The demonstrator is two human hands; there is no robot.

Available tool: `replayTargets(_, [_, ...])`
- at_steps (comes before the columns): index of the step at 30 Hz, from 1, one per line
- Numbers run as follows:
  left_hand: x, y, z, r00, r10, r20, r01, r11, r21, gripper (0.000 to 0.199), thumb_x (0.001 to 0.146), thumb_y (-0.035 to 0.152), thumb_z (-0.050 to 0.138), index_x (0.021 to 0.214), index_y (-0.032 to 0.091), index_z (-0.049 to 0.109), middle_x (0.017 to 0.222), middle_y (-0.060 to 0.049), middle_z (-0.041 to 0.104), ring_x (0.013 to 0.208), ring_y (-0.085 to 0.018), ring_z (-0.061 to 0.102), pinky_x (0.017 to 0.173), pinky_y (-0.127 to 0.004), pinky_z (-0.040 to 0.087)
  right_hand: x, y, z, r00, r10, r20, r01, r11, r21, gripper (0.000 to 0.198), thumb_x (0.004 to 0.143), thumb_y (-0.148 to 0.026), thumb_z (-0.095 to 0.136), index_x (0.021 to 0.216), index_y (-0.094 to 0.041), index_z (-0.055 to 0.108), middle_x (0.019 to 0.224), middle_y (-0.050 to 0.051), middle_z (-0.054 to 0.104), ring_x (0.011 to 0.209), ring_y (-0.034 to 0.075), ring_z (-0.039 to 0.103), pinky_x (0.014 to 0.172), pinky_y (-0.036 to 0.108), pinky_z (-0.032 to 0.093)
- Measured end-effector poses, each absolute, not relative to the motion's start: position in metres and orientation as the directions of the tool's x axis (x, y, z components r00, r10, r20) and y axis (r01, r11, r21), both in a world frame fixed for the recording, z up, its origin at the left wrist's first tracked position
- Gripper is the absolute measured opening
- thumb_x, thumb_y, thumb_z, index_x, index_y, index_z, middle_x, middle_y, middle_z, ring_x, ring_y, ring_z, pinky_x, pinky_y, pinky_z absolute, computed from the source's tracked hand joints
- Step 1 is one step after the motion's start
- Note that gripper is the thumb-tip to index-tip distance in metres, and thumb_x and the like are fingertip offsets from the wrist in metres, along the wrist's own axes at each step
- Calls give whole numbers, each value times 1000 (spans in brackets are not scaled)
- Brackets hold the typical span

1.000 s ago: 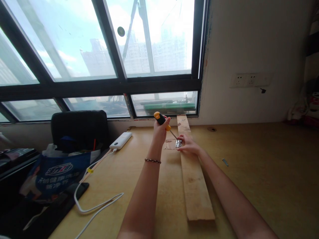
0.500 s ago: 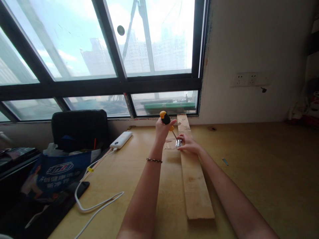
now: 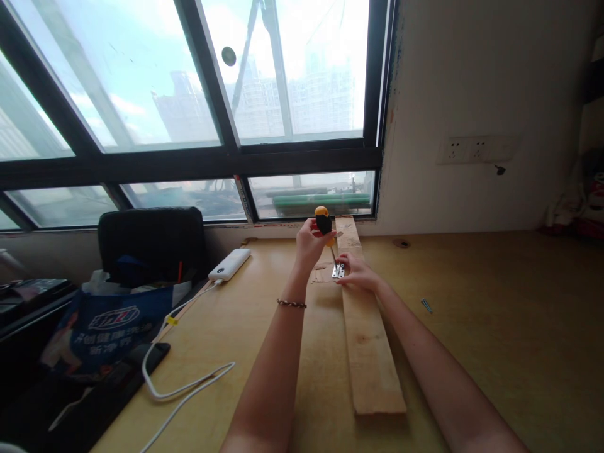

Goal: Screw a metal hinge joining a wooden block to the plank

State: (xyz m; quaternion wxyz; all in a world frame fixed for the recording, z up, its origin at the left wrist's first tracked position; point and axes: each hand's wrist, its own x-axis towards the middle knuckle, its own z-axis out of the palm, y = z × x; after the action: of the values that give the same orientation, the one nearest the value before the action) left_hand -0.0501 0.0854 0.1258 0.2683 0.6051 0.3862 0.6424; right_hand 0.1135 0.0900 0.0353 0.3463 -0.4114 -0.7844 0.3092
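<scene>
My left hand [image 3: 311,244] is closed round the yellow and black handle of a screwdriver [image 3: 323,221], held nearly upright. Its shaft points down to a small metal hinge [image 3: 338,270]; the tip is too small to make out. The hinge lies at the left edge of a long wooden board [image 3: 370,346], partly over a short piece of wood [image 3: 324,272] to its left. With thumb and fingers on either side, my right hand [image 3: 356,273] grips the hinge and presses it on the board.
Two screws [image 3: 426,306] lie on the table [image 3: 495,352] to the right. A white power bank [image 3: 229,265] with a white cable [image 3: 155,396] sits at the left. A black chair [image 3: 151,245] and a blue bag [image 3: 108,333] stand beyond the left edge. The window [image 3: 302,160] is behind.
The screwdriver handle has swung right and up, so the tool stands more upright. My left fingers have shifted on the handle. My right hand and the board stay in place.
</scene>
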Motion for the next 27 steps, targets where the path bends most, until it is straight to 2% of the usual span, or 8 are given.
replayTargets(5, [-46, 85, 125, -10, 790, 613, 44, -612, 790, 36, 64, 25, 67, 93, 16, 46, 89, -6, 62, 81, -17, 62, 72, -30, 50, 114, 93, 32, -432, 853, 292, 416, 476, -775, 69, 50, -29, 80, 110, -17, 48, 117, 10, 53, 113, 25, 49, 98, 38, 37])
replayTargets(9, [-37, 83, 125, 31, 783, 622, -15, -622, 783, 26, 70, 20, 59, 88, 18, 40, 80, -1, 57, 73, -14, 62, 68, -28, 49, 114, 93, 32, -420, 858, 294, 397, 465, -791, 71, 50, -28, 80, 111, -19, 47, 114, 9, 55, 112, 25, 51, 97, 39, 38])
replayTargets(12, [-31, 82, 124, -23, 778, 628, 26, -627, 778, 34, 66, 23, 65, 84, 19, 36, 71, 3, 52, 63, -12, 59, 60, -25, 46, 114, 92, 32, -421, 856, 301, 397, 472, -787, 70, 49, -29, 80, 111, -19, 47, 114, 8, 55, 110, 24, 52, 96, 39, 38])
replayTargets(16, [-27, 80, 126, -49, 840, 541, 46, -539, 841, 48, 53, 31, 76, 80, 19, 38, 61, 5, 51, 55, -13, 55, 52, -25, 43, 114, 92, 32, -415, 856, 308, 393, 474, -788, 67, 49, -29, 80, 108, -19, 49, 113, 7, 55, 109, 24, 52, 95, 39, 39])
replayTargets(21, [-33, 78, 128, -67, 838, 541, 185, -522, 832, 44, 45, 36, 80, 68, 17, 48, 59, 3, 52, 56, -12, 51, 51, -24, 39, 114, 93, 31, -397, 875, 278, 376, 431, -820, 67, 48, -26, 81, 107, -20, 50, 113, 8, 56, 110, 25, 51, 96, 39, 39])
replayTargets(27, [-42, 85, 121, -212, 775, 595, 327, -518, 791, 41, 43, 35, 81, 64, 16, 50, 61, 3, 50, 55, -10, 46, 49, -21, 36, 113, 93, 30, -389, 880, 271, 366, 418, -832, 70, 47, -25, 81, 109, -20, 49, 113, 7, 57, 111, 25, 51, 96, 40, 40])
